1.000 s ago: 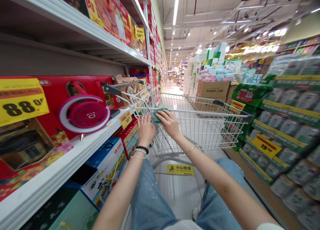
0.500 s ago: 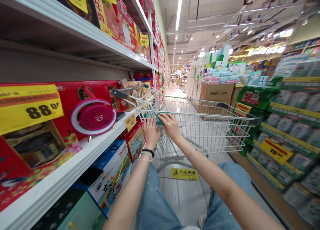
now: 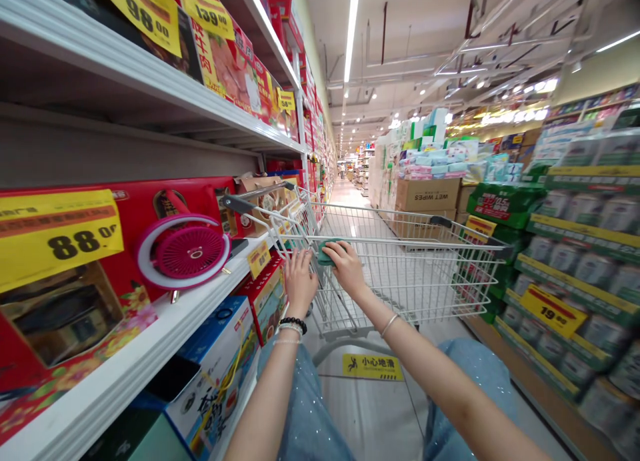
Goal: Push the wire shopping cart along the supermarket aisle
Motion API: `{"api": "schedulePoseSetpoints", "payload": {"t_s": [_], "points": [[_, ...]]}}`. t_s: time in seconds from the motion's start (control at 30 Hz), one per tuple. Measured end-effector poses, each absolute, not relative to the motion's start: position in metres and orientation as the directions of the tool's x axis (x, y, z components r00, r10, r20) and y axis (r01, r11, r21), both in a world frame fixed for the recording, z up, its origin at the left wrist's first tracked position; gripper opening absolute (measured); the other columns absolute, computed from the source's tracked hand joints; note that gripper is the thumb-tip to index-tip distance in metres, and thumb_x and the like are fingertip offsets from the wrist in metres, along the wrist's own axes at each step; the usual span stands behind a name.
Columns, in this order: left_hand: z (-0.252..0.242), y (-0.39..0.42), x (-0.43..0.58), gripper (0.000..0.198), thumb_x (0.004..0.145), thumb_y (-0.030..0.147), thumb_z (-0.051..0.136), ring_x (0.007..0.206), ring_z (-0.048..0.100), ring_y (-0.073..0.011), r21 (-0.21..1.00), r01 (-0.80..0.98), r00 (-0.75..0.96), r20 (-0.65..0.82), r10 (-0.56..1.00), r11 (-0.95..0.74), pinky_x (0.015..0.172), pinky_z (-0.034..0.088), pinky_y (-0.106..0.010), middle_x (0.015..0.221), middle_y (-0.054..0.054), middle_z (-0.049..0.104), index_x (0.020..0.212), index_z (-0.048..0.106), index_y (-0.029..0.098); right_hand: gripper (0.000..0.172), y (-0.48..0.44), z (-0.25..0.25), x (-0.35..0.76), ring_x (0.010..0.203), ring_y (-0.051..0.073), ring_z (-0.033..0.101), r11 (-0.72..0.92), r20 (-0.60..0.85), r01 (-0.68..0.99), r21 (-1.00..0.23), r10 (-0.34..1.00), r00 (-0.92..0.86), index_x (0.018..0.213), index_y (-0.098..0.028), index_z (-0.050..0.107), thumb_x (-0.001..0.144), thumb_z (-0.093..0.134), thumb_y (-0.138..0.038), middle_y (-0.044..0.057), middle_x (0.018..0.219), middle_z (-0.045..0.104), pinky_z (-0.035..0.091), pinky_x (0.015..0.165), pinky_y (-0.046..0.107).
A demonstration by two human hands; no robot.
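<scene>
Cloth [image 3: 326, 255], green and bunched, sits under my right hand [image 3: 349, 267] at the near rail of the cart [image 3: 430, 240], toward its left corner. Closest to me is the blue of my jeans [image 3: 310, 414], a knee to each side of the yellow sign [image 3: 373, 366] on the floor.

Past them, my right grip is closed on the cloth, fingers bent over it and pinching it to the rail; whether it wraps underneath, I cannot tell. My left hand [image 3: 301, 277] is loosely spread, fingers laid along the cart's wires just left of the cloth.

For good contact, I judge the cloth should lap the rail on both faces, pressed by the fingertips rather than the palm. The left is best used to steady the wires, since the cart may roll under a firm push.

On the shelf [image 3: 165, 324] to my left stands a pink fan [image 3: 189, 253], so that elbow wants care. Farther ahead, cans [image 3: 575, 274] are stacked at right, and beyond them a carton [image 3: 427, 195] marked WET WIPES.
</scene>
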State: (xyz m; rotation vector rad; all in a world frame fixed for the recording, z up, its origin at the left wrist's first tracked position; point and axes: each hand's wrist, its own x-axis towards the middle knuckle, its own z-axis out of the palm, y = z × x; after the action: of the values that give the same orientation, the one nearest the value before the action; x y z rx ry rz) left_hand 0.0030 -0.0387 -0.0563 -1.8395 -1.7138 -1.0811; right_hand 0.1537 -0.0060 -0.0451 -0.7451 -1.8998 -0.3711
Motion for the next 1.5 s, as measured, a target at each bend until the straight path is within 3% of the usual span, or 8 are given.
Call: {"api": "schedulePoseSetpoints", "payload": {"t_s": [0.2,0.43,0.6,0.77,1.23,1.37,1.5], "points": [[-0.054,-0.037,0.002,0.057,0.076,0.01,0.048,0.143,0.036,-0.0263,0.212,0.962,-0.048,0.753,0.657,-0.172,0.123,0.022,-0.049,0.142,-0.008,0.055,0.132,0.054,0.019,0.053,-0.011,-0.054,0.154,0.111,0.025,0.053,0.732,0.871,0.656,-0.184,0.431,-0.235,0.117,-0.023,0.067,0.075,0.05,0.004,0.003,0.123,0.067,0.048,0.1,0.04],[-0.056,-0.039,0.005,0.059,0.074,0.008,0.048,0.143,0.035,-0.0265,0.233,0.956,-0.063,0.762,0.645,-0.181,0.123,0.021,-0.05,0.142,-0.009,0.054,0.132,0.054,0.018,0.057,-0.009,-0.048,0.167,0.117,0.025,0.049,0.722,0.869,0.656,-0.221,0.451,-0.205,0.119,-0.023,0.066,0.073,0.045,0.004,0.004,0.127,0.064,0.043,0.105,0.041],[-0.055,-0.038,0.005,0.058,0.075,0.008,0.047,0.143,0.035,-0.0279,0.258,0.947,-0.075,0.76,0.646,-0.193,0.122,0.022,-0.051,0.144,-0.01,0.053,0.131,0.055,0.016,0.057,-0.012,-0.044,0.174,0.111,0.025,0.051,0.722,0.836,0.643,-0.255,0.498,-0.228,0.113,-0.023,0.069,0.071,0.043,0.005,0.003,0.122,0.067,0.046,0.099,0.04],[-0.056,-0.037,0.004,0.058,0.074,0.006,0.046,0.144,0.034,-0.0282,0.278,0.936,-0.08,0.763,0.642,-0.214,0.122,0.022,-0.05,0.143,-0.009,0.054,0.13,0.056,0.017,0.059,-0.013,-0.04,0.183,0.113,0.025,0.051,0.76,0.843,0.61,-0.225,0.466,-0.27,0.114,-0.024,0.068,0.071,0.043,0.006,0.003,0.121,0.067,0.045,0.102,0.039],[-0.054,-0.038,0.0,0.057,0.072,0.004,0.047,0.144,0.033,-0.0297,0.354,0.892,-0.096,0.754,0.649,-0.279,0.121,0.021,-0.055,0.142,-0.01,0.054,0.127,0.056,0.018,0.058,-0.014,-0.041,0.187,0.115,0.026,0.051,0.747,0.853,0.58,-0.326,0.497,-0.16,0.11,-0.025,0.069,0.067,0.043,0.005,0.003,0.121,0.067,0.045,0.101,0.041],[-0.056,-0.046,0.01,0.057,0.071,0.004,0.05,0.145,0.031,-0.0298,0.444,0.835,-0.161,0.761,0.628,-0.324,0.121,0.022,-0.054,0.143,-0.011,0.051,0.126,0.055,0.018,0.051,-0.018,-0.054,0.188,0.112,0.024,0.056,0.761,0.82,0.413,-0.499,0.569,-0.057,0.101,-0.022,0.071,0.065,0.043,0.0,0.004,0.115,0.07,0.044,0.102,0.042],[-0.069,-0.071,0.039,0.054,0.072,0.005,0.05,0.135,0.045,-0.0262,0.578,0.7,-0.237,0.743,0.626,-0.421,0.118,0.032,-0.048,0.136,-0.012,0.055,0.124,0.056,0.019,0.034,-0.031,-0.069,0.192,0.093,0.022,0.064,0.65,0.647,0.05,-0.758,0.74,0.183,0.096,-0.021,0.07,0.069,0.05,-0.013,0.003,0.097,0.073,0.049,0.09,0.039]]}}
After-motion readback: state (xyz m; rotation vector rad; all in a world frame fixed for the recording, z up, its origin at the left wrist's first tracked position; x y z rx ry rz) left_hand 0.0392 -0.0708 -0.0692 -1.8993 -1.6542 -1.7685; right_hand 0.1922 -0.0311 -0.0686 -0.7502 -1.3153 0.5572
